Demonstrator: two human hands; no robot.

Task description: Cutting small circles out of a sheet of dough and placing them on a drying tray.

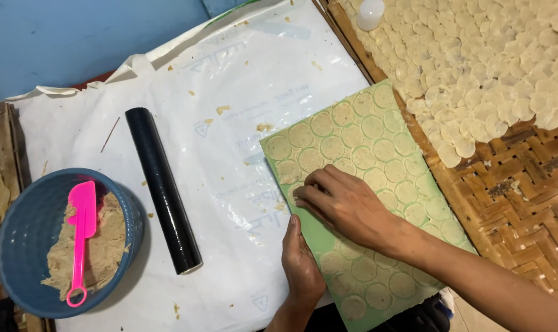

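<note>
Right hand (343, 200) lies fingers together on the green sheet (377, 203) of cut dough rounds (321, 123), fingertips at its left edge. Left hand (300, 261) presses flat beside the sheet's lower edge. Black roller (163, 188) and blue bowl (27, 246) sit left on the counter.

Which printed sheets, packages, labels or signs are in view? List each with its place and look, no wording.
Plastic sheet: spread over the worktable under the black roller and green mat; white, translucent, with faint grey-blue print and small triangle marks, seen mirrored.
No packages, signs or screens show.
The right hand rests on the mat; the left hand presses its edge.
</note>
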